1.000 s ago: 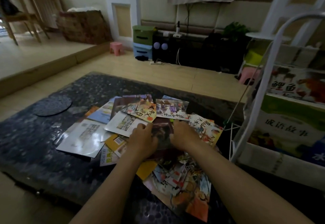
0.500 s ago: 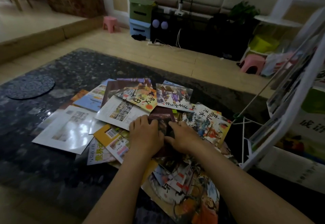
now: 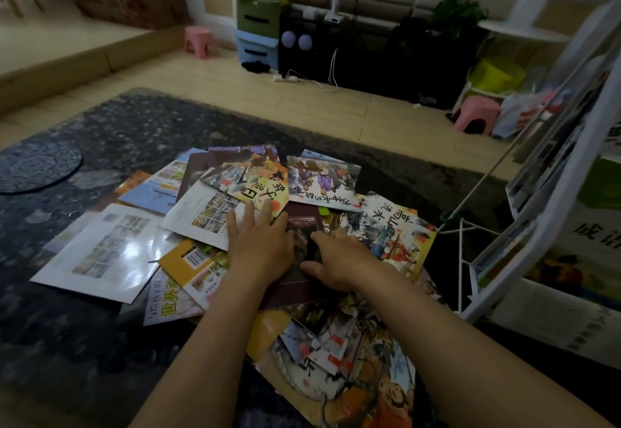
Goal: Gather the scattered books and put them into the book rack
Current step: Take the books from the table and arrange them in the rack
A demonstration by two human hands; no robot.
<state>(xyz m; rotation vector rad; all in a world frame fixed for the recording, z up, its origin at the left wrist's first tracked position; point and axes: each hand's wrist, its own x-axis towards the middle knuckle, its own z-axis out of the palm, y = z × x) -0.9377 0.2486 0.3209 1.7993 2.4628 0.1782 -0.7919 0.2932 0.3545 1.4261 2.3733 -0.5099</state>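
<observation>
Several thin picture books lie in a loose overlapping pile on a dark speckled table (image 3: 134, 131). In the middle of the pile is a dark maroon book (image 3: 304, 222). My left hand (image 3: 258, 246) lies flat on the pile at this book's left edge, fingers spread. To its right, my right hand (image 3: 339, 259) presses on the maroon cover with curled fingers and thumb; no edge is gripped. Around them lie a white-backed book (image 3: 100, 253), a yellow book (image 3: 195, 263) and an orange illustrated book (image 3: 255, 185). The white book rack (image 3: 551, 192) stands at the right, with books in it.
A round dark mat (image 3: 37, 165) sits on the table's left. Beyond the table are wooden floor, a pink stool (image 3: 475, 118) near the rack, another pink stool (image 3: 201, 41), green and blue boxes (image 3: 257, 31) and a dark cabinet (image 3: 369, 51).
The view has tilted down and come closer to the pile. My left hand has spread flat and slid slightly forward. Both hands stay on the maroon book.
</observation>
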